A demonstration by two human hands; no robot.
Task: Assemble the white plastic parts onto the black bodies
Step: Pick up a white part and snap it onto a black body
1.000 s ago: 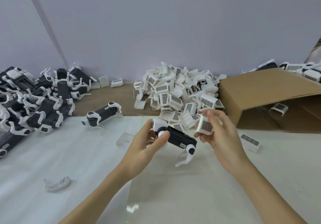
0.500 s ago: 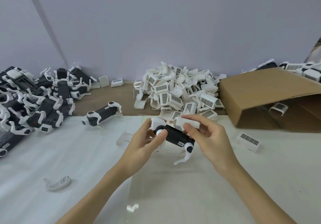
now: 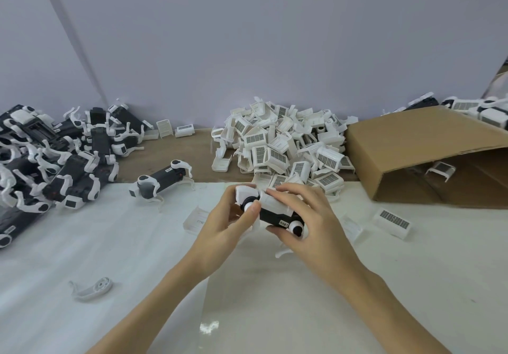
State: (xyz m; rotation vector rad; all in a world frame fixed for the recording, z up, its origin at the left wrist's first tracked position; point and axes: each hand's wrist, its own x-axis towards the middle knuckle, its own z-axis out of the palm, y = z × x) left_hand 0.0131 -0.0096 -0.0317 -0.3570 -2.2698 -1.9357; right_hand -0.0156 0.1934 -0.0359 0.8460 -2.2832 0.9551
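White cover [image 3: 275,202] now seated on black body [image 3: 275,215], both hands gripping, left hand [image 3: 222,224], right hand [image 3: 310,221]

The black body [image 3: 275,214] is sitting in the air just in front of the heap of white plastic parts [image 3: 283,145], lying lengthwise and tilting down toward the right, with white round joints showing at both ends and a small label on its near side. A white plastic part [image 3: 276,202] is lying along its top, touching it. The heap itself is resting against the wall, its pieces being boxy white shells with dark gridded faces, tumbled at all angles. Well left of the heap, a pile of black bodies [image 3: 49,161] carrying white curved legs is sprawling, and one lone black body [image 3: 162,179] is standing between that pile and the heap.
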